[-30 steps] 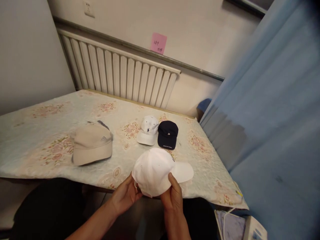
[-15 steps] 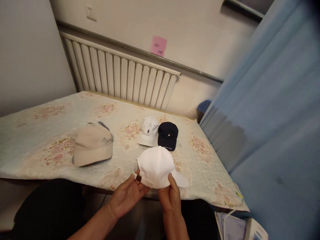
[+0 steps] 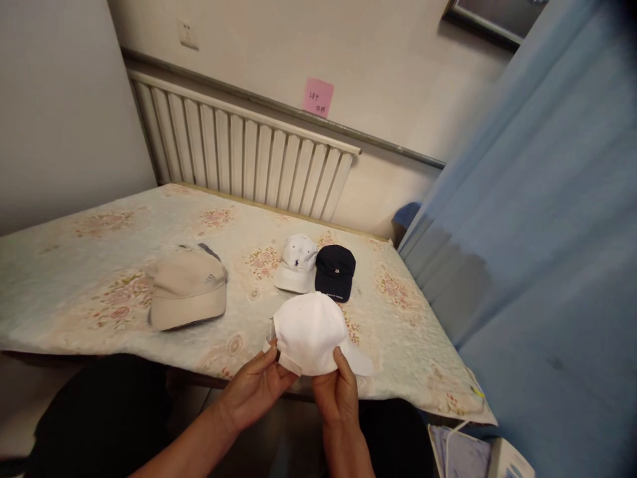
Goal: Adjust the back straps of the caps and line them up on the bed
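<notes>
Flowered cloth (image 3: pixel 174 216) spreads before one radiator (image 3: pixel 249 149), bearing three caps: one beige cap (image 3: pixel 188 292), one small white cap (image 3: pixel 296 269) and, just beside it, one black cap (image 3: pixel 335 273). One larger white cap (image 3: pixel 312 332) is up over the near edge, the left hand (image 3: pixel 256 390) gripping its back strap (image 3: pixel 289 362), the right hand (image 3: pixel 338 398) pinching its lower rim. Something lilac (image 3: pixel 466 446), unclear, fills one container (image 3: pixel 434 453).

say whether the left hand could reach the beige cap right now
Probably yes, if it lets go first: the left hand pinches the back of the held white cap, but only floral cloth lies towards the beige cap.
</notes>
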The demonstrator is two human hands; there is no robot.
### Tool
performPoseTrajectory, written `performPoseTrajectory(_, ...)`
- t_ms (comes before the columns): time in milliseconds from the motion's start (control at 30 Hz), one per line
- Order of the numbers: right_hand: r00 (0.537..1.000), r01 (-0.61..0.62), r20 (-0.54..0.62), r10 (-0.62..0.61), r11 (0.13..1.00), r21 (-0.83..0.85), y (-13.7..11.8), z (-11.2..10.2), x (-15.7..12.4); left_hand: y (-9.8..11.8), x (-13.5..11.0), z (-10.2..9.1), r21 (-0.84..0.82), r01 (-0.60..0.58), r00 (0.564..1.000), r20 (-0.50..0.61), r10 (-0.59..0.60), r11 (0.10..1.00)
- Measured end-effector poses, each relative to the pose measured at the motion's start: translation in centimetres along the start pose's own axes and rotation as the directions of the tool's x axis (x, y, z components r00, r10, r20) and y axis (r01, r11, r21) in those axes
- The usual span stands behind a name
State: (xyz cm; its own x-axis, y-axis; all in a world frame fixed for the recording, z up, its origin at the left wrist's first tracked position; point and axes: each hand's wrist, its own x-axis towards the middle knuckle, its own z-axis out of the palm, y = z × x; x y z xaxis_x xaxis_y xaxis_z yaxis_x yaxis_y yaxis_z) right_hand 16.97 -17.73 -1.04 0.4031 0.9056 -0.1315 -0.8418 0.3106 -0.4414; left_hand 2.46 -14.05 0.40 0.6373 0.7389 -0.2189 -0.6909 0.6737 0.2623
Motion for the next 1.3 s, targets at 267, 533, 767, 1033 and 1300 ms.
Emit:
performPoseTrajectory(267, 0.999, -0.035, 0.019, 0.035, 0.999, -0.018, 0.1, 0.3, -0.4, -0.1, 0.0, -0.1, 0.024, -0.003, 1.0, -0.013, 0.003, 1.0)
performPoseTrajectory(533, 0.995, -0.054, 0.08, 0.053, 0.999, 0.006, 1.3, 0.8, -1.2, 0.0, -0.2, -0.1, 0.037, -0.005, 1.0, -0.009, 0.005, 0.999)
performPoseTrajectory(767, 0.987, -0.109, 0.117, 0.106, 0.994, 0.017, 1.4, 1.0, -1.5, 0.1, -0.1, -0.9, 0.033, 0.007, 1.0, -0.003, -0.007, 0.999)
performPoseTrajectory(1033, 0.993, -0.087, 0.075, 0.09, 0.995, -0.037, 1.2, 1.0, -1.4, 0.3, -0.2, -0.7, 0.017, -0.009, 1.0, -0.013, 0.009, 1.0)
performPoseTrajectory(1300, 0.988, -0.103, 0.105, 0.112, 0.991, -0.081, 1.6, 1.4, -1.9, 0.2, -0.2, -1.0, 0.031, -0.012, 1.0, 0.008, 0.011, 0.999)
